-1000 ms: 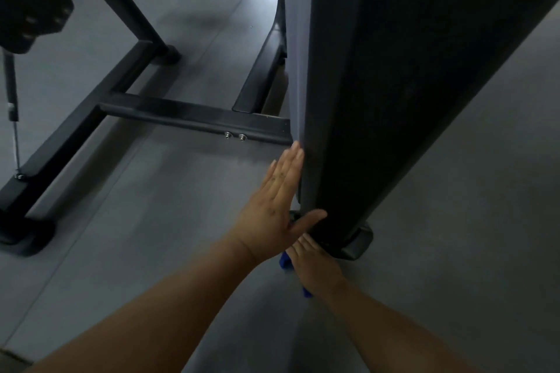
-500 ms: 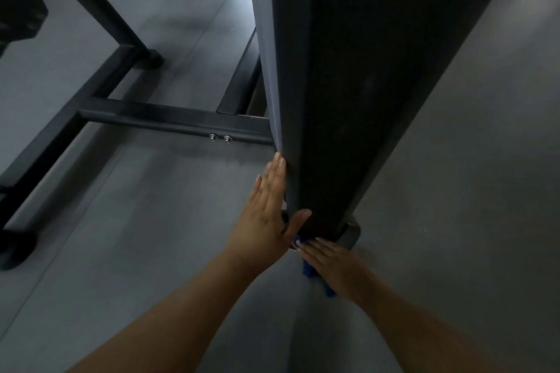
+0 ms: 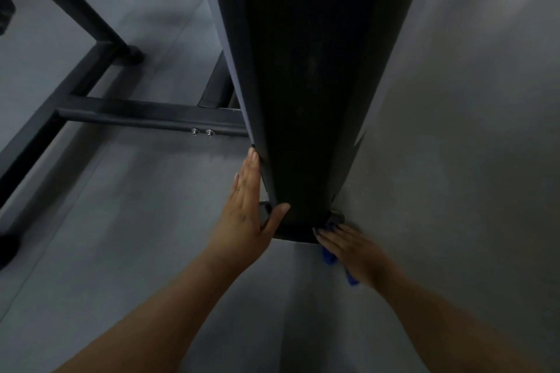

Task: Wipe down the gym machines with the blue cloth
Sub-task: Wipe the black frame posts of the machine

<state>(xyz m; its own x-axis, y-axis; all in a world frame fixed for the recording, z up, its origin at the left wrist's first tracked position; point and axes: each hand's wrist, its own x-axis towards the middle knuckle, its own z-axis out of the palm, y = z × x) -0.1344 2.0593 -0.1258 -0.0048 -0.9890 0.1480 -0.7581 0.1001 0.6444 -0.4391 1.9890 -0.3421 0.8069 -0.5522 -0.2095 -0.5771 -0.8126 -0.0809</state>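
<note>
Blue cloth [image 3: 328,258]: mostly hidden beneath the right hand [image 3: 353,248]; two bright folds peek out under the palm, at the right front corner of the base plate [image 3: 292,232], low by the floor [image 3: 121,236].
Right hand: lies flat over the cloth with straight fingers pointing at the base plate; the grip is wide, pressing down rather than clutching; slightly blurred.
Left hand [image 3: 244,215]: palm against the left side of the column [image 3: 303,85], fingers straight and pointing up along its edge, thumb spread across the lower front; the grip is wide and holds nothing.
Column: tall black machine housing with a paler grey strip along its left edge, rising out of view.
Base plate: dark foot under the column, resting on the floor.
Crossbar [image 3: 145,115]: black frame tube running left from the column, with two silver bolts [image 3: 202,132] near the joint.
Floor: smooth grey.
</note>
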